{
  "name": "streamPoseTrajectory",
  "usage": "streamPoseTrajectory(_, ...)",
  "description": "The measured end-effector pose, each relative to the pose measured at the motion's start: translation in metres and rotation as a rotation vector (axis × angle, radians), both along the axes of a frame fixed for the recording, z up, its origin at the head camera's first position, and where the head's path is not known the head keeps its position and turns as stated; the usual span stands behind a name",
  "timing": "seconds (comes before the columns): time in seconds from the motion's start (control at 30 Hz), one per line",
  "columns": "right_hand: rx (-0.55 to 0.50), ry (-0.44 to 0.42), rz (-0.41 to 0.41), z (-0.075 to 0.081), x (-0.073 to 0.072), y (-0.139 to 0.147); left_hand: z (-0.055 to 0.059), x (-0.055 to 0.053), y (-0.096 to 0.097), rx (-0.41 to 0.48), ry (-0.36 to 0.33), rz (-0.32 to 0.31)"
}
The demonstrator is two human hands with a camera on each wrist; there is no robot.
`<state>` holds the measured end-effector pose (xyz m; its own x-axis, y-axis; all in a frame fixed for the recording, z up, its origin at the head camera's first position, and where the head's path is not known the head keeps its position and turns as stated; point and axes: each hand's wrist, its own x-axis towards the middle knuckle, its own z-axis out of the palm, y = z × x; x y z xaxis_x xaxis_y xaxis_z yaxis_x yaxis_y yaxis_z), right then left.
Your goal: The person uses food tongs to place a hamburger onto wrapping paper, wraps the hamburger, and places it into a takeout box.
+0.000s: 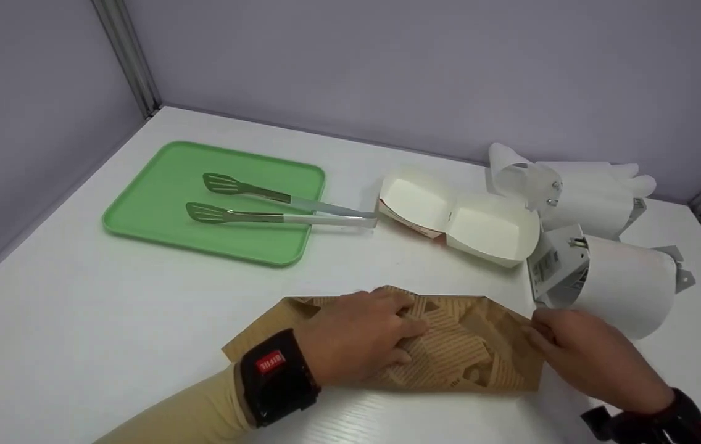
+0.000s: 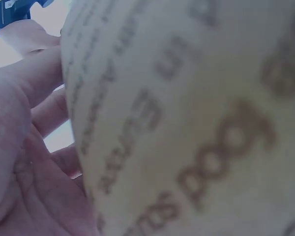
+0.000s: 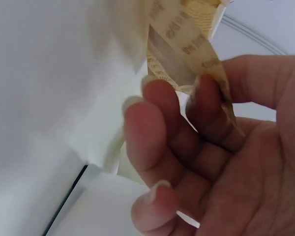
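- From my head view, the brown printed paper (image 1: 452, 361) lies on the white table (image 1: 110, 320), low in the picture, folded into a long flat piece with slanting ends.
- I see the right hand (image 1: 594, 354) at the paper's right end, the gap between thumb and forefinger narrowed onto that edge.
- My right wrist view agrees: a thin strip of the paper sits between thumb and forefinger, its free edge hanging past them towards the palm; the other fingers curl beside it.
- The left hand (image 1: 356, 339) rests across the paper left of its middle, fingers pointing right and touching the upper face, the thumb side towards the far edge or the near one, I cannot tell.
- In my left wrist view the paper bulges across most of the picture and hides the fingertips, so I cannot tell whether that hand pinches a fold or only presses.
- The stretch of paper between the two hands is uncovered.
- Beyond the paper I have a green tray (image 1: 252, 243), with tongs (image 1: 329, 219) lying across its right edge, and an opened white box (image 1: 489, 231).
- White cylindrical equipment (image 1: 628, 277) stands just beyond the right hand.
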<state>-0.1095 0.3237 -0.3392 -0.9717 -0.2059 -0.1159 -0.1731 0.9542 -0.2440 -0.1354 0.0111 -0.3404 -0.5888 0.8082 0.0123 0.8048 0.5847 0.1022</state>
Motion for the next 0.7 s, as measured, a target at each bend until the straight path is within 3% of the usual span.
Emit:
streamPoseTrajectory(0.33, -0.200, -0.010, -0.070, 0.007, -0.002, -0.008, -0.001, -0.001, 0.000, -0.018, -0.007, -0.015)
streamPoseTrajectory(0.57, -0.414, -0.024, -0.207, 0.014, -0.001, -0.015, -0.001, -0.002, 0.002, -0.027, -0.022, -0.034)
streamPoseTrajectory(0.7, -0.490, 0.003, -0.235, 0.015, -0.001, -0.021, -0.002, -0.002, 0.003, -0.031, -0.018, -0.045)
